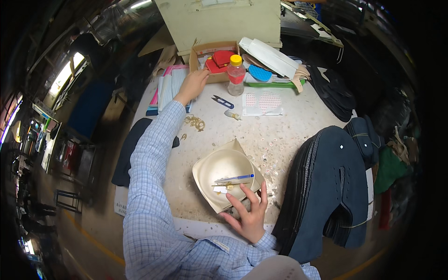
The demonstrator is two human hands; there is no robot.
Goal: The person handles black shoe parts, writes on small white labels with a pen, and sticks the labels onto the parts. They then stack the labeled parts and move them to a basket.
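Fingers spread, our right hand (249, 218) is at the bowl (221, 161). Beyond it, our left hand (194, 87) reaches a box (218, 78), its grip unclear.

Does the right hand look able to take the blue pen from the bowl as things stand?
Probably yes: the right hand is spread at the near side of the open bowl, and nothing seems to cover the blue pen inside.

Left hand (194, 83) far forward, right hand (251, 217) close, fingers (250, 197) apart
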